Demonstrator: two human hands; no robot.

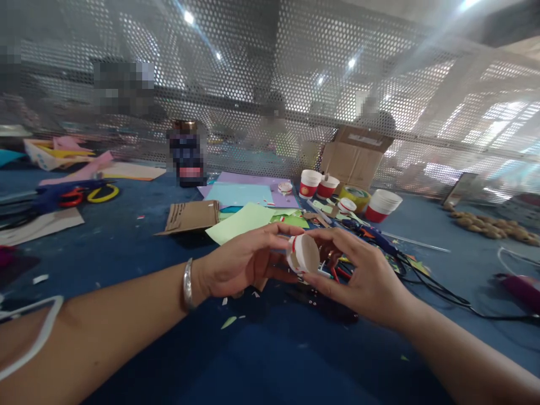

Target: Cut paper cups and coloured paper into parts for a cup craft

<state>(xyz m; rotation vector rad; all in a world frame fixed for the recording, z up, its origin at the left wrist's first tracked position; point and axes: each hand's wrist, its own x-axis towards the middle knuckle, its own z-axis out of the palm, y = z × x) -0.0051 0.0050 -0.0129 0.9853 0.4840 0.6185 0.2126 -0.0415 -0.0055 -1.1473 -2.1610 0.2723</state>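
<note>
Left hand (pixel 248 259) and right hand (pixel 365 275) are gripping a short, round, white-and-red paper piece (pixel 305 254) near the frame's centre; ribbed brown cardboard (pixel 192 216) is lying flat, left of centre.

At centre are two bare hands (pixel 248 260) (pixel 365 278) and one short white paper-cup piece (pixel 307 255); above them, two similar pieces (pixel 346 206) (pixel 284 188), three red-and-white paper cups or cup stacks (pixel 310 184) (pixel 328 187) (pixel 383 206), and one yellow tape roll (pixel 359 199).

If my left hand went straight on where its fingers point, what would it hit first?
The white round piece with a red stripe, which your left hand appears to be touching; beyond it, your right hand, though depth there is hard to judge.
</note>
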